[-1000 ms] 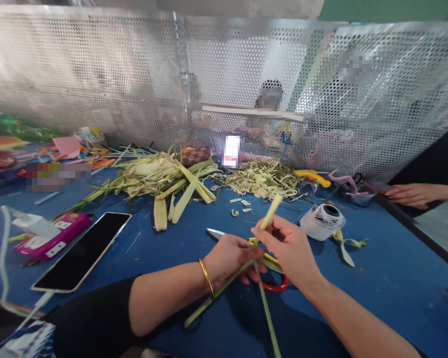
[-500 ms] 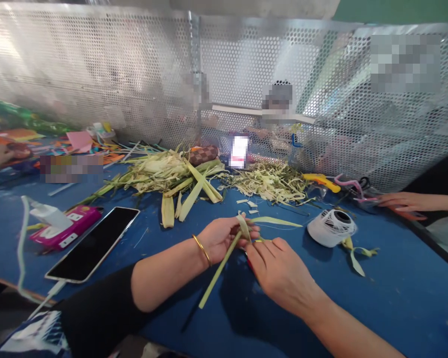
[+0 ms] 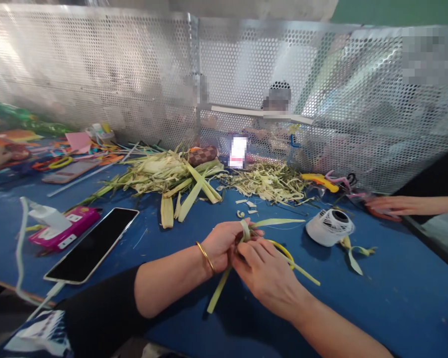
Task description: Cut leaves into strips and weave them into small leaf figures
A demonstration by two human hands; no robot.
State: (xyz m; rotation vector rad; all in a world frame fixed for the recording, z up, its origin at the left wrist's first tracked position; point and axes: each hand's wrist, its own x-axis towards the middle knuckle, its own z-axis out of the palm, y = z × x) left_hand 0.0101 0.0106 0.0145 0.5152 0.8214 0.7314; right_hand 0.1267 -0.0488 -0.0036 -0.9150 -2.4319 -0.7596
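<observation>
My left hand, a gold bangle at its wrist, is closed on a pale green leaf strip that bends round near its fingertips. The strip's pointed tip reaches out to the right over the blue table. Below the hands hangs a narrow end of leaf. Pressed against the left fingers, my right hand pinches the strip; its fingertips are partly hidden. A yellow loop, like a scissors handle, shows behind the right hand. Another thin strip end sticks out there to the right.
Leaf husks and shredded leaf lie along the perforated metal screen. A white thread spool stands right. At left are a phone and a magenta power strip. Other people's hands appear at both sides.
My right hand has moved left and closed in against my left fingers. The yellow loop and a thin strip end now show behind it. A small curled scrap now lies beyond the hands.
</observation>
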